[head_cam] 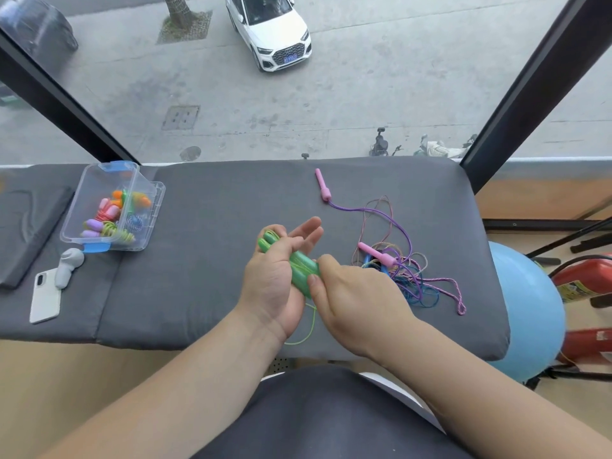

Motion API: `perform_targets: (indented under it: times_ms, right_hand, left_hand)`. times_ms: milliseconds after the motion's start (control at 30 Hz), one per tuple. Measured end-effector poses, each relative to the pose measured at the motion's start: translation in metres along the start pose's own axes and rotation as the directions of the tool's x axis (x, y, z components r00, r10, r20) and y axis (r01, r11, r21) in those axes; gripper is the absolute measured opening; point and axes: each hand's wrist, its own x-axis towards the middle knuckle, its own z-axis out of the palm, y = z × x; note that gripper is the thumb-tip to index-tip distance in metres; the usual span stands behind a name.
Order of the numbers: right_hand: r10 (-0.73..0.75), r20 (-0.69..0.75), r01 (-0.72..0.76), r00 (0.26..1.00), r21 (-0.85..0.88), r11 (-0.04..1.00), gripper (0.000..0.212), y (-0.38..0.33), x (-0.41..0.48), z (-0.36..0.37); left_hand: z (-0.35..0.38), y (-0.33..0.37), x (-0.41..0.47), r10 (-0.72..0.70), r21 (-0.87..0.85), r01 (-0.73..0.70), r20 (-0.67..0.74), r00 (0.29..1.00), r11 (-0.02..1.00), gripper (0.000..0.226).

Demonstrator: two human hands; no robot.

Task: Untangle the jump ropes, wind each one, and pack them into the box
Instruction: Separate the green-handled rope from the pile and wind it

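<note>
My left hand holds a pair of green handles side by side across its palm. The thumb side is curled over them and the outer fingers are stretched loosely forward. My right hand pinches the near end of the same handles between thumb and fingertips. This steadies the bundle so the thin green cord can be wrapped around it. A few turns of cord already cross the handles, and one slack loop hangs below my left wrist, not yet wound. I cannot tell whether the cord itself is also caught in my right fingertips, because the fingers hide it.

Both hands work just above a grey padded bench, which I sit facing. To the right of my right hand, close by, lies the tangle of purple, blue and braided pink cords. One pink handle rests on top of it. Its partner lies farther away, joined by a purple cord.

Far to the left stands the clear plastic box, open, with several wound ropes already inside. It is well apart from my hands, so I judge the green rope goes there once it is wound. Beside the box lie a white phone and a small grey device.
</note>
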Motion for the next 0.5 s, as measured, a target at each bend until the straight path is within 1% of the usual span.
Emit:
perform_targets:
  times_ms: [67,167,233,333,433,500]
  right_hand:
    - [0.006,0.018,-0.007,1.0,0.045,0.999,0.027,-0.001,0.002,-0.004]
    - [0.043,0.056,-0.055,0.998,0.225,0.973,0.028,-0.001,0.007,-0.006]
    - [0.057,0.098,-0.081,0.994,0.256,0.963,0.025,-0.001,0.011,-0.006]
    - [0.064,0.139,-0.087,0.988,0.17,0.982,0.032,0.004,0.015,-0.005]
    - [0.069,0.131,-0.069,0.989,-0.002,0.998,0.034,0.005,0.016,-0.002]
    - [0.082,0.142,-0.078,0.986,-0.031,0.996,0.032,0.006,0.017,0.0]
  left_hand:
    - [0.003,-0.003,-0.002,-0.015,0.0,0.015,0.016,1.0,1.0,0.034]
    - [0.005,-0.009,-0.003,-0.034,0.013,0.034,0.019,0.999,0.999,0.031]
    - [0.003,-0.01,-0.003,-0.035,0.034,0.035,0.018,0.999,0.999,0.031]
    - [0.001,-0.011,-0.002,-0.025,0.08,0.025,0.003,1.0,0.997,0.029]
    - [-0.001,-0.013,0.0,-0.024,0.14,0.026,-0.014,1.0,0.99,0.03]
    - [-0.005,-0.014,0.004,-0.044,0.166,0.045,-0.01,0.999,0.985,0.031]
